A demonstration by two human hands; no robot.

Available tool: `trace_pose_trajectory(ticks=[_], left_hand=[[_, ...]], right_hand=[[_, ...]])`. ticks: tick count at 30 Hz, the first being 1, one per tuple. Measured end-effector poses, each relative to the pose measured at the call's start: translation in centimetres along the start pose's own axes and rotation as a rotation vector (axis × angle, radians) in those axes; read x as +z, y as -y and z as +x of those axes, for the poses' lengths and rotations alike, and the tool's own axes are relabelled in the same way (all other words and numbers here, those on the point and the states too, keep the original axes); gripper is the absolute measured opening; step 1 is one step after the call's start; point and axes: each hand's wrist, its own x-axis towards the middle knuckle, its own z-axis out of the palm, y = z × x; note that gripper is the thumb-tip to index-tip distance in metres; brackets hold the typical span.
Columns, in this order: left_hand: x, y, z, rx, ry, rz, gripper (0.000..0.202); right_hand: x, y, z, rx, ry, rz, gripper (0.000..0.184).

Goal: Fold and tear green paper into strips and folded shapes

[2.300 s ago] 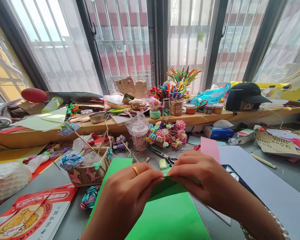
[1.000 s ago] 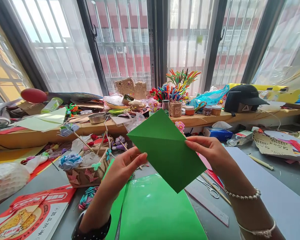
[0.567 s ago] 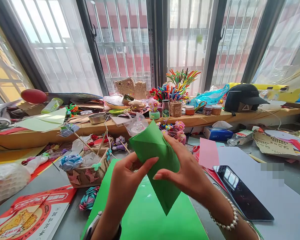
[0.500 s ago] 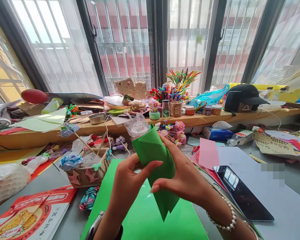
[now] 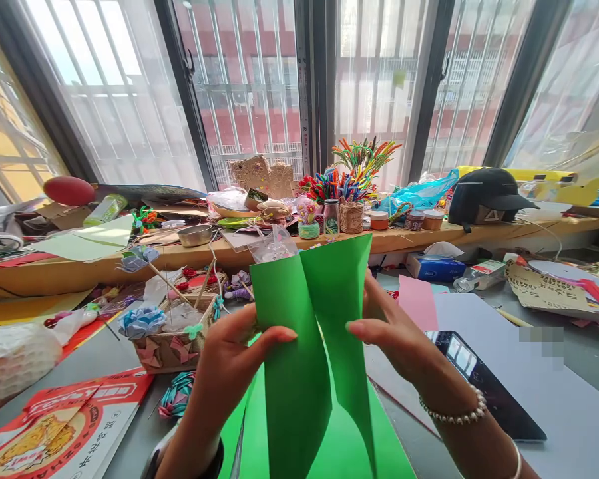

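I hold a green sheet of paper (image 5: 309,346) upright in front of me, bent along a middle crease so it stands as two tall panels. My left hand (image 5: 229,359) pinches the left panel with the thumb across its front. My right hand (image 5: 394,339) pinches the right panel the same way, fingers behind. A bead bracelet circles my right wrist. Under the sheet another green sheet (image 5: 339,452) lies flat on the grey table (image 5: 569,412).
A black phone (image 5: 489,392) and a pink paper (image 5: 418,303) lie to the right. A basket of paper flowers (image 5: 172,332) stands left, a red printed bag (image 5: 54,432) at front left. The wooden sill (image 5: 459,233) holds jars, pipe cleaners and a black cap (image 5: 486,193).
The green sheet was pressed on the table, then lifted as a diamond, then squeezed together. Now it is turned upright and spread into two panels, one in each hand.
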Motion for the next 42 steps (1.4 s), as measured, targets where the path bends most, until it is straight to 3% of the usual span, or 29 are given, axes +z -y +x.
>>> trace_pose_trajectory(ticks=[2, 5, 9, 12, 14, 17, 21, 25, 27, 30, 32, 34, 37, 39, 42], left_hand=[[-0.8, 0.1, -0.1, -0.094, -0.068, -0.103, 0.013], [-1.9, 0.2, 0.0, -0.186, -0.101, -0.211, 0.014], [-3.1, 0.5, 0.8, -0.272, 0.026, -0.176, 0.017], [-3.8, 0.8, 1.5, -0.298, 0.074, 0.03, 0.023], [-3.8, 0.9, 1.5, -0.192, -0.042, 0.241, 0.034], [-2.6, 0.6, 0.9, 0.106, -0.207, 0.57, 0.053], [-0.3, -0.5, -0.1, 0.392, -0.127, 0.784, 0.04], [0.0, -1.4, -0.7, 0.478, -0.122, 0.716, 0.018], [-0.4, -1.8, -1.1, 0.436, -0.126, 0.634, 0.014], [-0.8, -2.5, -1.7, 0.306, -0.118, 0.523, 0.014], [-0.8, -2.8, -2.0, 0.23, -0.069, 0.484, 0.015], [-0.6, -3.0, -2.1, 0.204, 0.032, 0.457, 0.015], [-0.3, -3.1, -2.2, 0.138, 0.108, 0.417, 0.018], [-0.2, -3.2, -2.1, 0.075, 0.108, 0.383, 0.018], [0.0, -3.2, -2.0, 0.049, 0.156, 0.342, 0.016]], right_hand=[[-1.3, 0.3, 0.1, 0.0, -0.089, 0.024, 0.065], [-3.1, 0.4, 0.1, 0.067, -0.211, -0.02, 0.051], [-4.1, 0.6, -0.2, 0.171, -0.264, -0.105, 0.027], [-4.1, 1.2, -0.4, 0.173, -0.319, -0.166, 0.02], [-3.9, 1.6, -0.6, 0.18, -0.314, -0.186, 0.02], [-3.3, 2.0, -0.8, 0.192, -0.242, -0.207, 0.02], [-2.4, 2.8, -1.3, 0.205, -0.168, -0.23, 0.019], [-2.1, 3.6, -2.0, 0.242, -0.124, -0.282, 0.02], [-2.1, 3.7, -2.2, 0.173, -0.162, -0.42, 0.028], [-1.5, 3.7, -2.6, -0.143, -0.407, -0.877, 0.053], [-0.6, 3.8, -2.8, -0.34, -0.467, -1.178, 0.057], [0.3, 4.0, -3.0, -0.403, -0.305, -1.295, 0.05], [1.0, 4.2, -3.0, -0.312, -0.009, -1.214, 0.039], [1.0, 4.2, -2.9, -0.204, 0.075, -1.122, 0.024], [0.7, 4.1, -2.7, -0.095, 0.083, -1.0, 0.012]])
